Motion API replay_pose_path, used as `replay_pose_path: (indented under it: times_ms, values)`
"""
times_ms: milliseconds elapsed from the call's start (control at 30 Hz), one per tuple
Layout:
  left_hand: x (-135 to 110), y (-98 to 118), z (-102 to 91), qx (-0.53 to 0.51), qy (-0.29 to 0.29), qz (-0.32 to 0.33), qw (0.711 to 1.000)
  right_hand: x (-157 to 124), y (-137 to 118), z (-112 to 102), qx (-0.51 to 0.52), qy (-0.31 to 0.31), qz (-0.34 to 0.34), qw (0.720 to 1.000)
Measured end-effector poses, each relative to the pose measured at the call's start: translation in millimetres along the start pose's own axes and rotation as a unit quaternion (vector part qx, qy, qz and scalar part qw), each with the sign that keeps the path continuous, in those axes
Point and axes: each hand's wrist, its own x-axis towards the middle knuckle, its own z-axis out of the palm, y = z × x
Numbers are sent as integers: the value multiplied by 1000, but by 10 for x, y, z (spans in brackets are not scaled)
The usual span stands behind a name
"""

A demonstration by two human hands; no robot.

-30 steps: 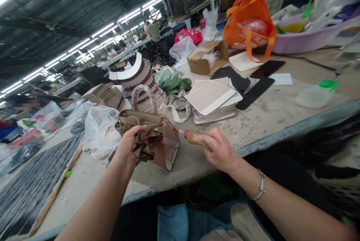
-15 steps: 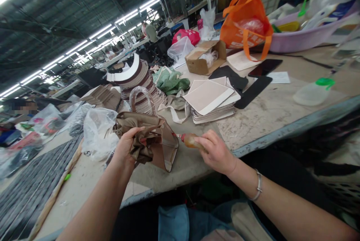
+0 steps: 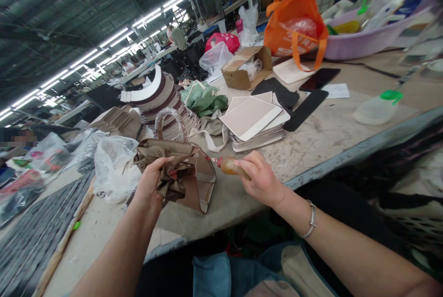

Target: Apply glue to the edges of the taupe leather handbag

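Apparently edge work was in hand: left hand [image 3: 152, 185] clutching the bag [image 3: 182, 167], right hand [image 3: 261, 180] gripping an amber tool [image 3: 230, 166] right beside it; steadiness seemed needed next.

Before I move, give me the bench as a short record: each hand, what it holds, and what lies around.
Left hand: gripping bunched brown fabric of the bag
Right hand: fingers closed around the amber tool
Tool tip: at the bag's rim; contact unclear
Bag: tilted, opening toward the right hand, handle up
Beyond the tool: stack of pale panels
Left of the bag: clear plastic bag
Far right: green-capped bottle
Further back: cardboard box, orange tote
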Motion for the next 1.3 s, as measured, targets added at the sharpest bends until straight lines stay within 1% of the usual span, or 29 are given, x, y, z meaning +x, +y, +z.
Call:
replay_pose_path:
  times_ms: [67,167,300,433,600,733,900,967,1133,1300]
  values:
    - [18,0,-1,5,8,4,1000,-67,6,31,-12,-38,10,999]
    - [47,-4,-25,15,1,3,1000,-168,6,94,-12,-91,35,995]
    - [85,-24,-60,14,-2,15,1000,-236,-2,165,3,-127,73,989]
    - [81,-40,-36,-1,10,22,1000,-243,-19,174,21,-150,87,985]
    - [38,-32,12,-10,22,35,999,-225,-38,117,43,-132,91,986]
    - [50,-41,8,-4,-13,22,1000,-215,-45,101,57,-116,86,988]
    - [76,-67,22,-23,-9,30,999,-249,-61,136,65,-142,88,984]
    - [83,-73,22,-33,-3,37,999,-258,-64,146,67,-133,89,985]
    - [83,-88,-1,-35,17,40,998,-261,-29,195,66,-85,97,990]
    - [58,-96,12,-42,17,29,999,-293,33,302,60,-95,97,989]
